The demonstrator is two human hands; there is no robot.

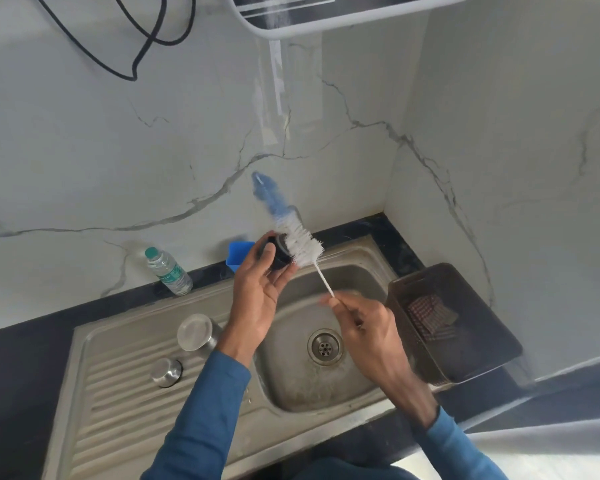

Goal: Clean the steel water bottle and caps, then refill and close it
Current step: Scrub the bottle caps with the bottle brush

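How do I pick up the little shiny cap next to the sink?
Come straight down from above and pinch the steel cap by its round sides. It sits flat on the ribbed draining board with its top facing up, so only the sides offer a grip.

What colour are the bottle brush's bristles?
The long bottle brush has blue tip bristles, white below; head view.

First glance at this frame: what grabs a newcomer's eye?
The blue-and-white bottle brush, raised over the sink, stands out. The right hand pinches its thin handle, and the left hand holds a dark cap against the white bristles. On the drainboard to the left stand the steel bottle and a steel cap.
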